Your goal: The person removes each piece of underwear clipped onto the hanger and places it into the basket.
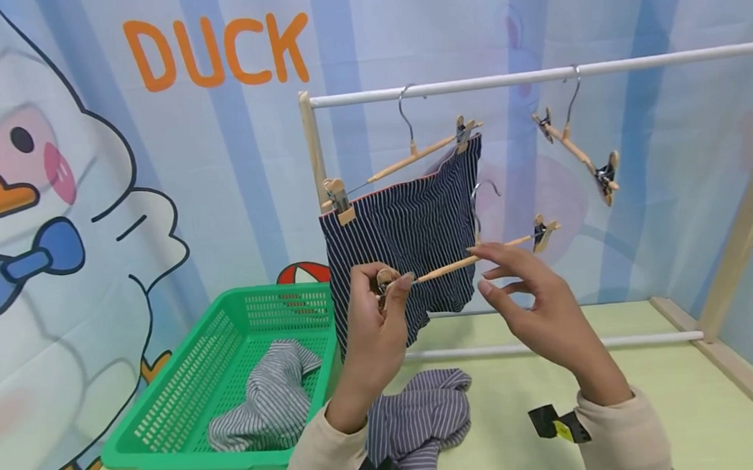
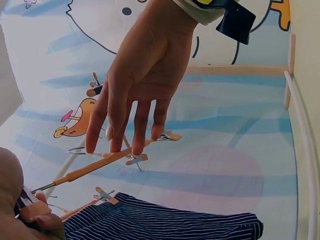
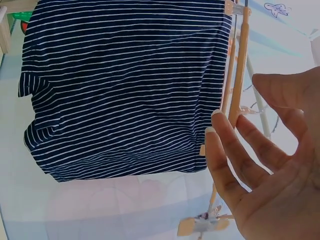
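Observation:
My left hand (image 1: 377,328) pinches the clip at the left end of a wooden clip hanger (image 1: 450,268), held in front of the rail. That hanger's metal hook points up and its other clip (image 1: 544,232) carries nothing. My right hand (image 1: 539,311) has its fingers extended, fingertips right at the middle of the wooden bar, thumb apart below it. In the right wrist view those fingers (image 3: 240,160) reach the bar near the hook's base. Behind hang navy striped shorts (image 1: 408,226), clipped at both top corners to another hanger on the rail.
A white rail (image 1: 503,80) on a wooden stand also bears a bare clip hanger (image 1: 575,147) at right. The green basket (image 1: 190,462) at left holds a grey striped garment (image 1: 270,400). Another striped garment (image 1: 426,419) lies crumpled on the table below my hands.

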`<state>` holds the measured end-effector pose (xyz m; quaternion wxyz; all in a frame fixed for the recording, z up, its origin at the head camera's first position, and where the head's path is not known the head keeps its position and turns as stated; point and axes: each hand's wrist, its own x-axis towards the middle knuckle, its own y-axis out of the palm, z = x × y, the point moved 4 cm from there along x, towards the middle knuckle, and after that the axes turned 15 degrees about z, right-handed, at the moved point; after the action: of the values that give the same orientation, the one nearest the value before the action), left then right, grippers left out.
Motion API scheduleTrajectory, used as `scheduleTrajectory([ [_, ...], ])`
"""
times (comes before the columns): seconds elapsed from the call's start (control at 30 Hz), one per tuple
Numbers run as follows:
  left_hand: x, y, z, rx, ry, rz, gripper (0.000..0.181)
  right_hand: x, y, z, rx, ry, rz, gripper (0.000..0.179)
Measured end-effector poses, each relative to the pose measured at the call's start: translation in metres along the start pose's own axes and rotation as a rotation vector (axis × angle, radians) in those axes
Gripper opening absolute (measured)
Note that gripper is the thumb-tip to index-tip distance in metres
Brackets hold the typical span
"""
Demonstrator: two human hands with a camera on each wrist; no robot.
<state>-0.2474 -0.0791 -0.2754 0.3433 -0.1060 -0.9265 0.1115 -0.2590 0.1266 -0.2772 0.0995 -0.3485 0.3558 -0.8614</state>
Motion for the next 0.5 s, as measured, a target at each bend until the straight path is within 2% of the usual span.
scheduleTrajectory([
  [0.17, -0.0021, 0.0033, -0.0020, 0.003, 0.004, 0.013, 0.022, 0.0030, 0.0038, 0.0008, -0.022, -0.015, -0.026, 0.040],
  [0.37, -0.0033, 0.0070, -0.0045, 0.024, 0.003, 0.047, 0.024, 0.0059, 0.0037, 0.0029, -0.081, -0.063, -0.115, 0.031],
  [0.5, -0.0043, 0.0086, -0.0057, 0.025, 0.028, 0.059, 0.023, 0.0062, 0.0040, 0.0017, -0.122, -0.064, -0.183, 0.028],
])
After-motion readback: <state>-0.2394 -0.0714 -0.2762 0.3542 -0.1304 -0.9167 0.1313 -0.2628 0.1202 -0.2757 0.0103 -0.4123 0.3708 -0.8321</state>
